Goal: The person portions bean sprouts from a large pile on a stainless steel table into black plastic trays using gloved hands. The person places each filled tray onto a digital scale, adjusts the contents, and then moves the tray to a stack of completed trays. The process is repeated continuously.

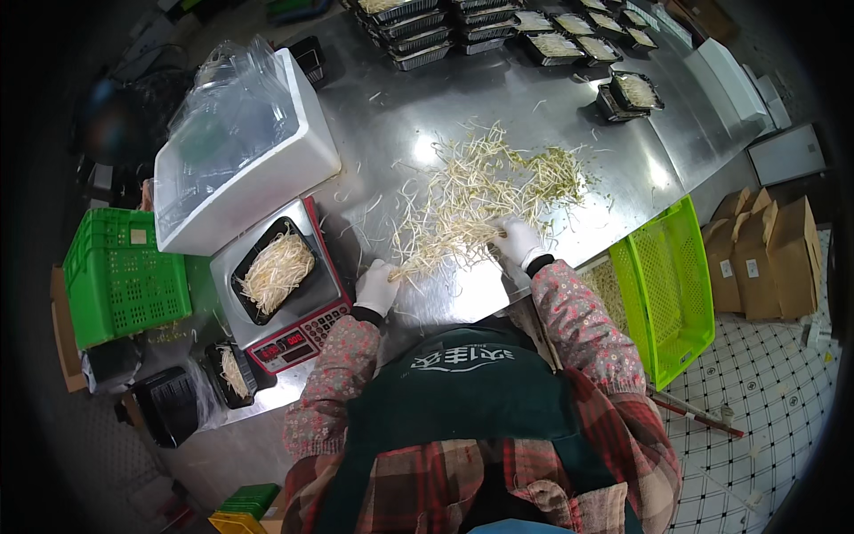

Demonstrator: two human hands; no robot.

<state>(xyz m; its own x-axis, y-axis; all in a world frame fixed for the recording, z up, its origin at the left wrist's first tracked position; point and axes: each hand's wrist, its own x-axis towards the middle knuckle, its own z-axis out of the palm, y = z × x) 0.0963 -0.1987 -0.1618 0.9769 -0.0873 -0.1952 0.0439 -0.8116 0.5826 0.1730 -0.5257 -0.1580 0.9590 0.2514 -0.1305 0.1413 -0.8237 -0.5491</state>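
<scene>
A loose heap of bean sprouts (467,180) lies spread on the stainless steel table (373,127) before me. My left hand (377,288), in a white glove, pinches sprout ends at the heap's near left edge. White-gloved too, my right hand (519,241) closes around a bunch of sprouts at the near right side. Between both hands stretches a strand of sprouts, low over the metal. Left of my left hand stands a red digital scale (303,340). On its pan rests a black plastic tray (250,304) filled with bean sprouts (277,270).
A white foam box (320,143) lined with clear plastic stands behind the scale. Filled black trays (420,57) are stacked at the back. Green crates (127,274) stand left; a lime-green basket (674,287) hangs by the right edge. Another tray (230,374) holds a few sprouts.
</scene>
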